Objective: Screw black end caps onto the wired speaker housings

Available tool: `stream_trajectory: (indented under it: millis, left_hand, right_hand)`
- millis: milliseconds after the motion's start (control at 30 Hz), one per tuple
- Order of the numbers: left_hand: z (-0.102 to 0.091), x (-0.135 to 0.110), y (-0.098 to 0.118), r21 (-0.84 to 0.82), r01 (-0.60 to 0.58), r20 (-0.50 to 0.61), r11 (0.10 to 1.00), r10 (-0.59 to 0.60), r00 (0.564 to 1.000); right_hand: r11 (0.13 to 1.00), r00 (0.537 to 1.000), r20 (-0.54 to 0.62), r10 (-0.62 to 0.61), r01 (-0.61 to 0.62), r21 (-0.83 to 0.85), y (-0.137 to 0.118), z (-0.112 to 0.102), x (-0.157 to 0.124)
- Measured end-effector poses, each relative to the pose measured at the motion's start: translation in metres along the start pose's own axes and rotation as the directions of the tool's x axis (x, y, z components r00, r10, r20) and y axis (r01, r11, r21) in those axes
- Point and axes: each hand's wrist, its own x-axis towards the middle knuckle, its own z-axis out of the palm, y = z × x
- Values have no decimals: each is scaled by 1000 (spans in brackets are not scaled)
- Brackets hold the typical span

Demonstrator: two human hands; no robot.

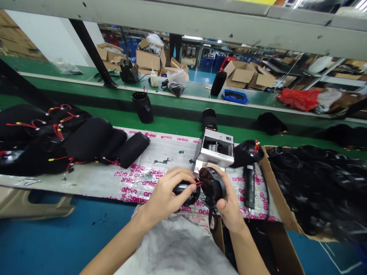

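My left hand [168, 193] is closed around a small black rounded part [185, 190] with a red wire at its end. My right hand [229, 208] grips a round black housing [211, 183] from below and the right. Both parts are held together, touching, just in front of a silver metal fixture [215, 151] that stands on the work mat [149, 168]. A thin black strap hangs down from the housing.
Several black fabric-covered shells with red wires [57, 137] lie piled at the left. A black power screwdriver [249, 183] lies right of the fixture. A cardboard box of black parts [318, 187] stands at the right. Green conveyor [172, 124] runs behind, carrying black cylinders.
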Motion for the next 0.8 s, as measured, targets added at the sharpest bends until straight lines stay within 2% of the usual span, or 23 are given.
stream_trajectory:
  millis: [133,300,433,567,667,800]
  left_hand:
    - [-4,-6,-1,34,15,-1,999,-15,1000]
    - [1,-6,0,13,-17,0,1000,17,1000]
    - [2,-6,-6,-106,70,-5,992,-71,997]
    - [0,-6,-6,-38,-5,31,999,6,999]
    - [0,-3,0,56,-60,42,997,57,997]
    - [4,0,4,29,-11,-33,1000,12,999]
  right_hand:
    - [996,996,61,-64,67,-54,1,3,0]
    - [961,984,130,-124,152,-231,-1,0,2]
    - [988,990,116,-79,93,-122,2,-5,4]
    - [999,999,26,-31,31,-11,11,-5,5]
    - [999,999,19,-48,48,-13,13,0,3]
    - [988,990,36,-133,135,-80,14,7,-2]
